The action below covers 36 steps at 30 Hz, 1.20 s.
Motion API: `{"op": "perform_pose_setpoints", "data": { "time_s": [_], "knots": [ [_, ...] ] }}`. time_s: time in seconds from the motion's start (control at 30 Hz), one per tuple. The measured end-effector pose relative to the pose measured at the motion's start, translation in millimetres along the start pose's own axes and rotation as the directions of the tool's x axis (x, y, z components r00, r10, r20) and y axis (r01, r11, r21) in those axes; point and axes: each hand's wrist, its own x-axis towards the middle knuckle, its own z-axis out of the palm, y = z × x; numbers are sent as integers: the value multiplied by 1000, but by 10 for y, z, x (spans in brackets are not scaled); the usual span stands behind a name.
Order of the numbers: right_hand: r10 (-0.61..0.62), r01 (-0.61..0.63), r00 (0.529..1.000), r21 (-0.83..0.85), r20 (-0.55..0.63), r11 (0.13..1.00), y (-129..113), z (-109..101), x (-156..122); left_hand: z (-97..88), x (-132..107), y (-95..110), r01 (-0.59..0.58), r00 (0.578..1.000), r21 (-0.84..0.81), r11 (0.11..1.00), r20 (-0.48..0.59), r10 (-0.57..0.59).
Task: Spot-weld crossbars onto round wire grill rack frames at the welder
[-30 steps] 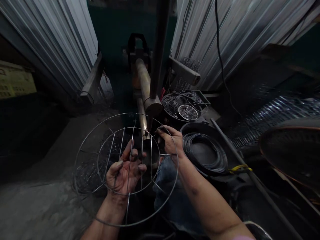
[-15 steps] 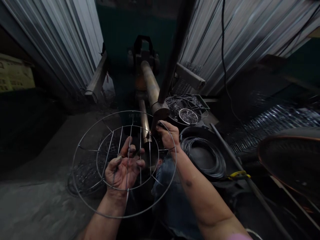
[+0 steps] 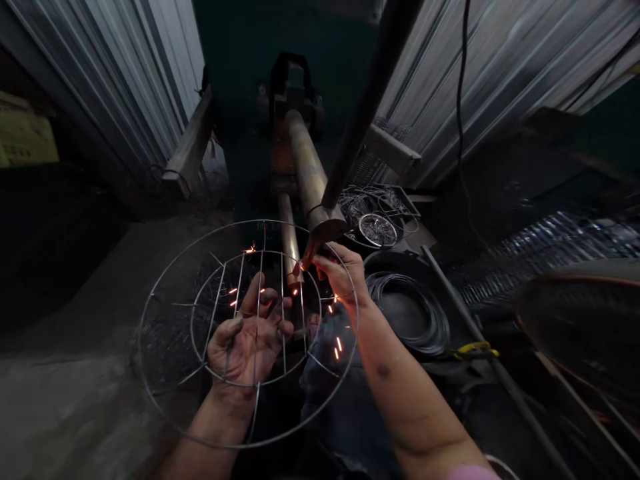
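Observation:
A round wire grille (image 3: 165,280), two rings joined by straight cross wires, lies flat under a spot welder's upper electrode (image 3: 320,223). My left hand (image 3: 250,343) is under the inner ring, palm up, fingers curled round its wires. My right hand (image 3: 340,273) pinches the grille's wires right beside the electrode tip. Orange sparks fly from the weld point across the grille.
The welder's brass arm (image 3: 305,167) runs back to its dark body. A coil of wire (image 3: 405,313) sits in a black tub to the right, a tray of small wire rings (image 3: 377,227) behind it. Corrugated metal sheets (image 3: 125,80) stand on both sides. A finished grille stack (image 3: 585,313) sits far right.
Sparks have appeared at the weld point under the electrode. Both hands keep their hold on the grille; the view has shifted slightly.

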Motion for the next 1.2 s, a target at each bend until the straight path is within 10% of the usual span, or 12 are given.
{"op": "perform_pose_setpoints", "data": {
  "time_s": [0.17,0.33,1.2],
  "knots": [
    [100,-115,983,89,155,989,-110,-347,-412,17,-6,53,67,998,53,996,8,-68],
    [79,-61,980,100,-182,993,-65,-249,-641,77,-36,7,-5,1000,151,989,-13,7],
    [-40,53,969,45,-244,998,289,50,-102,97,272,86,-146,987,191,971,-43,157]
  ]
}}
